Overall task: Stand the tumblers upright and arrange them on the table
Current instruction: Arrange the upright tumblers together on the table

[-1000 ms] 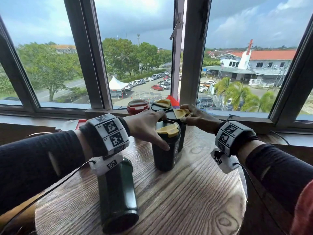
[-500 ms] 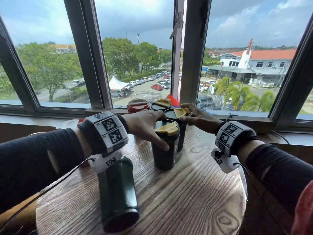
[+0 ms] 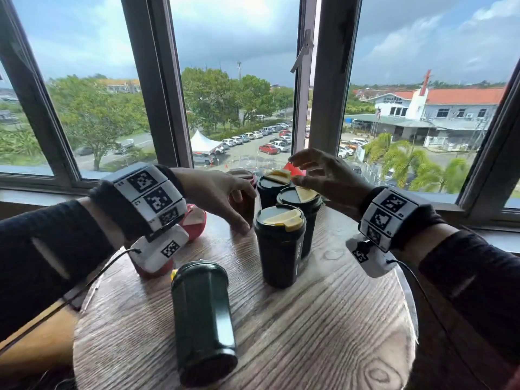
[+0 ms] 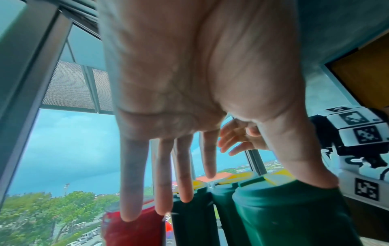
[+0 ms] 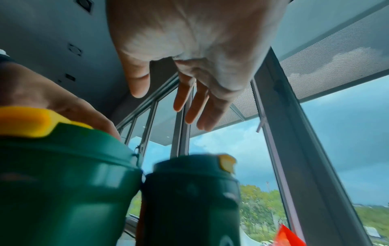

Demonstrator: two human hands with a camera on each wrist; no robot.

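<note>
Three dark green tumblers with yellow lids stand upright close together: the nearest tumbler (image 3: 280,249), the middle one (image 3: 302,209) and the far one (image 3: 270,184). A red tumbler (image 3: 244,175) stands behind my left hand. Another dark green tumbler (image 3: 203,319) lies on its side near the table's front. My left hand (image 3: 233,212) hangs open just left of the nearest tumbler, its fingers (image 4: 185,174) straight and holding nothing. Above the lids hovers my right hand (image 3: 305,171), open, its fingers (image 5: 195,103) spread and empty.
A red and white thing (image 3: 194,220) lies on the table under my left wrist, mostly hidden. The round wooden table (image 3: 323,333) stands against a window sill (image 3: 42,192). Its right and front parts are bare wood.
Both hands have come off the tumbler lids. The left one dropped to the side of the nearest tumbler and the right one lifted above the group. The tumblers have stayed in place.
</note>
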